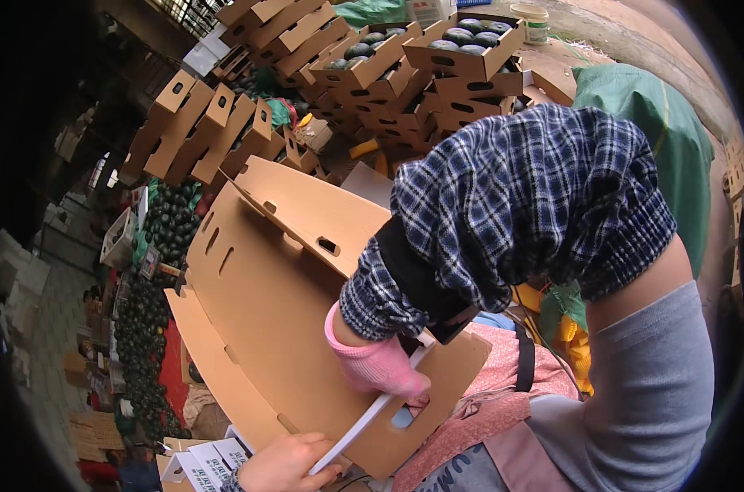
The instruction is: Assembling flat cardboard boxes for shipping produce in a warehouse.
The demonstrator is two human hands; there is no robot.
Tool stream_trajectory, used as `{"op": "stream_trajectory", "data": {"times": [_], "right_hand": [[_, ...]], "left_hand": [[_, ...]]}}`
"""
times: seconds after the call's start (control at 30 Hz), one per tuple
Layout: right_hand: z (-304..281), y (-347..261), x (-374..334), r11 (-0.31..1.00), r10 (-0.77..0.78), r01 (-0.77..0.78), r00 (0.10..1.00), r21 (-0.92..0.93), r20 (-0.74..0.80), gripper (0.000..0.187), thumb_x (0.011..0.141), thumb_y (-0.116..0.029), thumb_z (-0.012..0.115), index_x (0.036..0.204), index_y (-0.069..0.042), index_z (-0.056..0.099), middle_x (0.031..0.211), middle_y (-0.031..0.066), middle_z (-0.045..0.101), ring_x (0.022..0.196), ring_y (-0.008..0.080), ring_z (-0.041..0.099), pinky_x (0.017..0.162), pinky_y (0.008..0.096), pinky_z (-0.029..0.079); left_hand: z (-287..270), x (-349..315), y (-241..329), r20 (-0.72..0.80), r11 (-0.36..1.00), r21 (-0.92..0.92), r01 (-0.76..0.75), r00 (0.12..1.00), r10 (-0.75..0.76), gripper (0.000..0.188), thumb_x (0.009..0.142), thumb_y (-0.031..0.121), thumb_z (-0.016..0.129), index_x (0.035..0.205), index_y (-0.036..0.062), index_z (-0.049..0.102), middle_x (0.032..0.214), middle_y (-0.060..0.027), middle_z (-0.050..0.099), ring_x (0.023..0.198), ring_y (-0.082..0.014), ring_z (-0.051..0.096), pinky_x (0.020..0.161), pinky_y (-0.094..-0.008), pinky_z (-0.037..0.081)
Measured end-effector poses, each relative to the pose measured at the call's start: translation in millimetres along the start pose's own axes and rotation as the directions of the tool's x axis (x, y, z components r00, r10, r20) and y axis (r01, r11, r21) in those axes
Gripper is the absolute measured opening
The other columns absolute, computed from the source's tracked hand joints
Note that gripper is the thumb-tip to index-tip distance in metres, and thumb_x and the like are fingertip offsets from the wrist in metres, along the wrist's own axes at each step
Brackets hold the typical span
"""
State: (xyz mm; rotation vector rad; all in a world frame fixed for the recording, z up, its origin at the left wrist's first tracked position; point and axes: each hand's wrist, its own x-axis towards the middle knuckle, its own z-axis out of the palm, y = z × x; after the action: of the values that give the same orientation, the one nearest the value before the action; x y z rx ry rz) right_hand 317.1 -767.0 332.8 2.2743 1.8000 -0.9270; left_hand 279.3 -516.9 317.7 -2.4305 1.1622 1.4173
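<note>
brown box (265,316), left hand (286,462) pinching its white flap (353,432) between fingers, pink-gloved right hand (380,366) against that flap, grip unclear

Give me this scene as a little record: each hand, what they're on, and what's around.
Left hand: bare, gripping one end of a white cardboard edge
Right hand: in a pink glove, at the same edge, farther along
Between them: brown cardboard tray with cut slots
Beyond: stacked cartons, the top ones holding dark green round produce
Left side: long dark green produce pile
Right side: large green sack
</note>
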Motion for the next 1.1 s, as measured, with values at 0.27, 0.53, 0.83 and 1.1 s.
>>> {"op": "stream_trajectory", "data": {"times": [0.27,0.53,0.83,1.1], "right_hand": [[0,122,-49,0.481,0.633,0.410,0.449,0.775,-0.631,0.037,0.099,-0.033,0.058,0.118,-0.002,0.059,0.095,0.0042,0.068,0.079,0.0139,0.063,0.075,0.0293,0.054],[34,237,60,0.642,0.555,0.442,0.296,0.626,-0.778,0.057,0.104,-0.037,0.037,0.152,-0.008,0.030,0.153,0.0124,0.036,0.141,0.0209,0.033,0.117,0.0343,0.027],[6,215,62,0.769,0.579,0.394,-0.094,0.504,-0.810,0.068,0.092,-0.034,0.065,0.147,-0.010,0.034,0.136,0.0205,0.047,0.127,0.0321,0.045,0.107,0.0415,0.039],[35,195,25,0.249,0.422,0.852,0.332,0.460,-0.844,0.016,0.098,-0.015,0.055,0.104,-0.001,0.061,0.111,0.0059,0.060,0.116,0.0137,0.052,0.103,0.0285,0.039]], "left_hand": [[-15,-43,-133,-0.914,0.559,-0.350,-0.752,0.404,-0.029,0.073,0.097,0.049,0.054,0.147,-0.0001,0.035,0.146,-0.0181,0.046,0.137,-0.0262,0.043,0.117,-0.0449,0.027],[-18,60,-245,-0.778,0.253,-0.587,-0.769,0.450,-0.439,0.092,0.094,0.073,0.027,0.146,-0.0024,0.035,0.143,-0.0156,0.047,0.129,-0.0238,0.046,0.108,-0.0362,0.037],[-51,50,-238,-0.814,0.426,-0.290,-0.857,-0.013,-0.581,0.039,0.086,0.002,0.069,0.116,0.0116,0.047,0.109,-0.0064,0.058,0.101,-0.0163,0.058,0.090,-0.0311,0.047],[-25,3,-196,-0.933,0.458,-0.357,-0.814,0.287,-0.218,0.065,0.082,0.064,0.066,0.099,0.0013,0.064,0.120,-0.0127,0.052,0.113,-0.0227,0.054,0.100,-0.0406,0.043]]}}
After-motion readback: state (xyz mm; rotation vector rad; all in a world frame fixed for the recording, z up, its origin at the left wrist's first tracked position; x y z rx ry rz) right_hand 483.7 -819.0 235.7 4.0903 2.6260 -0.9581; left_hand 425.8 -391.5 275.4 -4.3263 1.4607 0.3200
